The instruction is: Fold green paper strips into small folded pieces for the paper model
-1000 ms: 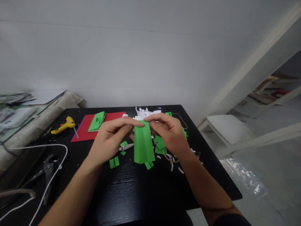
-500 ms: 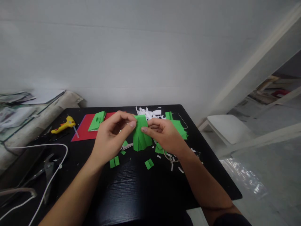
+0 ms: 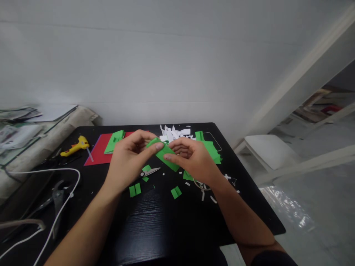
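Observation:
My left hand (image 3: pixel 129 159) pinches the upper left end of a folded piece of green paper (image 3: pixel 164 154) between thumb and fingers. On its right side my right hand (image 3: pixel 192 159) grips the same paper, thumb in front and fingers behind. The paper is held tilted above the table, sloping down to the right. Below my left hand lies a pair of scissors (image 3: pixel 149 172), its handles partly hidden. Small folded green scraps, one at the left (image 3: pixel 135 190) and another nearer the middle (image 3: pixel 176 192), rest on the black tabletop (image 3: pixel 155 229).
A yellow glue gun (image 3: pixel 74 146) and red paper (image 3: pixel 101 149) with folded green paper (image 3: pixel 114 142) lie at the left. White paper scraps (image 3: pixel 177 133) are at the back, more green paper (image 3: pixel 212 150) at the right. A white cable (image 3: pixel 79 177) and pliers (image 3: pixel 57 199) lie front left.
The green paper has turned from upright, with its pleated lower edge showing, to a slanted, narrower shape. More of the scissors now shows. Both hands keep their hold.

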Demonstrator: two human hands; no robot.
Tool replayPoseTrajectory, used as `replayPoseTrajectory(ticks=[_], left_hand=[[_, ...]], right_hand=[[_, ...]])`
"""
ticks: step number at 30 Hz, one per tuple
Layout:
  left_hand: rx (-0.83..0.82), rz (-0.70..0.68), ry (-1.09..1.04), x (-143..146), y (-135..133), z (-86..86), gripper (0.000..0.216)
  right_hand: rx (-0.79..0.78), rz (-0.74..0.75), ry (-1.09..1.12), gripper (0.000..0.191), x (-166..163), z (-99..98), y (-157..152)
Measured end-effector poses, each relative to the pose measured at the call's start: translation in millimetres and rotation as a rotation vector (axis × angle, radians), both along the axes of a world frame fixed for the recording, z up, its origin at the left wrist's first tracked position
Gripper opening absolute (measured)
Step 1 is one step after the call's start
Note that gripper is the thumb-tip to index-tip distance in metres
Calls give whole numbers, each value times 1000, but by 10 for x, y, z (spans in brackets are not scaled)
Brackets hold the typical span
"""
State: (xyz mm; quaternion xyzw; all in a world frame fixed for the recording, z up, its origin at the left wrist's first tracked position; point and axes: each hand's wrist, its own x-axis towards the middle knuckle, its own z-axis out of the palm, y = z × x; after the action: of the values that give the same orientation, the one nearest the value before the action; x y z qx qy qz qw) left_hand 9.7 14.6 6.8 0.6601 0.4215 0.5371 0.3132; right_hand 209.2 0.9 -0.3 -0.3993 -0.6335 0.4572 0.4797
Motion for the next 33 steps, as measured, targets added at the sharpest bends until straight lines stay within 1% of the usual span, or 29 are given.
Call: replayPoseTrajectory(ticks=[2, 5, 8, 11, 15, 21, 24, 28, 33], left_hand=[[6, -2, -64, -1, 5, 17, 14], [-28, -55, -141, -6, 10, 43, 14], [-70, -100, -168, -13, 7, 52, 18], [-96, -126, -169, -23, -1, 43, 23], [-87, -108, -172, -34, -12, 33, 26], [-59, -80, -179, -27, 1, 24, 26], [-47, -65, -186, -33, 9, 7, 26], [-34, -43, -181, -55, -2, -1, 26], [-34, -29, -170, -62, -20, 10, 26]], right_hand=[[-29, 30, 8, 21, -3, 15, -5], [-71, 36, 77, 17, -12, 23, -3], [-86, -24, 137, 19, -24, 21, 6], [-68, -99, 166, 23, -30, 23, 11], [-26, -138, 197, 27, -28, 39, 2], [-26, -167, 186, 31, -33, 74, -36], [-18, -177, 183, 27, -37, 81, -41], [-19, -174, 235, 22, -42, 75, -30], [-14, -215, 231, 18, -47, 71, -30]])
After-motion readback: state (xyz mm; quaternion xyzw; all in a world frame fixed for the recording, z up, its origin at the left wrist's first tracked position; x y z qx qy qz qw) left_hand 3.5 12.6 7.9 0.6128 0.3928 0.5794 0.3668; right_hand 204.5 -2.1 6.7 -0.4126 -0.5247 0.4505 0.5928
